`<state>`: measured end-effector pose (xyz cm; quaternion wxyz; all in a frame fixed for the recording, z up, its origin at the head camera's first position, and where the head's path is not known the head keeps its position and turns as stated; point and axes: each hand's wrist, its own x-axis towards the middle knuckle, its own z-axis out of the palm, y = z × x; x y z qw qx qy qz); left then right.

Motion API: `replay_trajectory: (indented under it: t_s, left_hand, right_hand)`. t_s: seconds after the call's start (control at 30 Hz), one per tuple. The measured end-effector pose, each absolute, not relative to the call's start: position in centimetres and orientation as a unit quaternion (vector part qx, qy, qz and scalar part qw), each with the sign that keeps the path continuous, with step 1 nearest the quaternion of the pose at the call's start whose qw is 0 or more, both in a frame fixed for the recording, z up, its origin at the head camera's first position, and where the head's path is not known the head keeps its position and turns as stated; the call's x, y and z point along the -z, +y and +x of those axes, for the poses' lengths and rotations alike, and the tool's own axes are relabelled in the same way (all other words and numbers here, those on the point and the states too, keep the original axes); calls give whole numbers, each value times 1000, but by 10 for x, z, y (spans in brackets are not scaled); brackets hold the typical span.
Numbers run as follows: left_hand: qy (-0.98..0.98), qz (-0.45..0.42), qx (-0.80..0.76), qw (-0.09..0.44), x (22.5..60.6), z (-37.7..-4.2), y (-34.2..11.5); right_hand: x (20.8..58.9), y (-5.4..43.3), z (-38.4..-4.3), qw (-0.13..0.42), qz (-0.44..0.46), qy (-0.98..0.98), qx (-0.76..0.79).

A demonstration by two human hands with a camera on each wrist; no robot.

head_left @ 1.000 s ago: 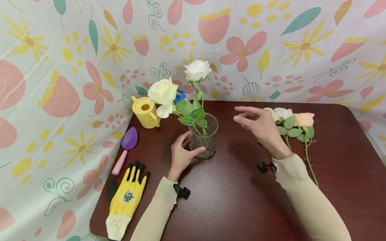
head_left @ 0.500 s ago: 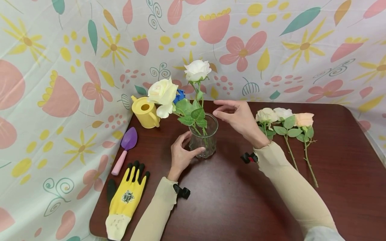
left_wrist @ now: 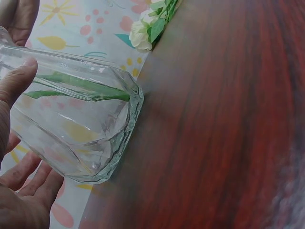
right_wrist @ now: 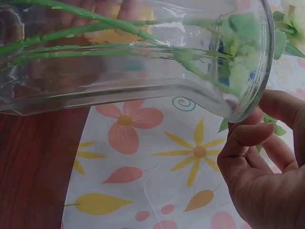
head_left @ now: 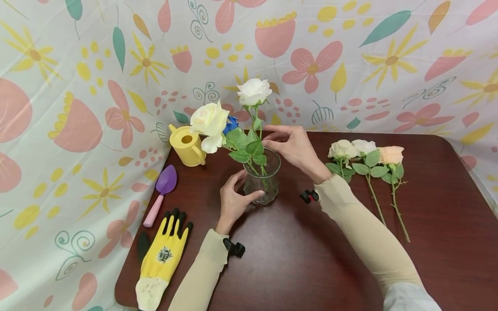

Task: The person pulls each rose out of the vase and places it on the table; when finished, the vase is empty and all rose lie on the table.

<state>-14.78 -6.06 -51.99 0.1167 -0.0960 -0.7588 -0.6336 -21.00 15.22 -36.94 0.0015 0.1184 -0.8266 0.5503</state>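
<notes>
Head view, left hand (head_left: 234, 196): gripping a glass vase (head_left: 267, 185) down low
Right hand (head_left: 294, 147): up by its rim (head_left: 272, 173), fingers parted
Vase: smack between them

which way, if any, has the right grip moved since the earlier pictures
Yes: in the head view, the right grip has moved left, away from the peach rose and towards the glass vase.

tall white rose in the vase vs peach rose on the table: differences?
Pose: the tall white rose stands in the vase; the peach rose lies on the table. Stem: the tall white rose's goes down into glass; the peach rose's lies uncovered. Both have green leaves.
</notes>
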Motion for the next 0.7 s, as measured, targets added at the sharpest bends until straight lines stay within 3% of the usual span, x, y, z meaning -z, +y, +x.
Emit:
replay_trajectory:
  t_s: [0.7]
  left_hand:
    - [-766,-90,627,109,518,-147,-62]
  right_hand:
    - [376,142,-219,16,118,-840,-530]
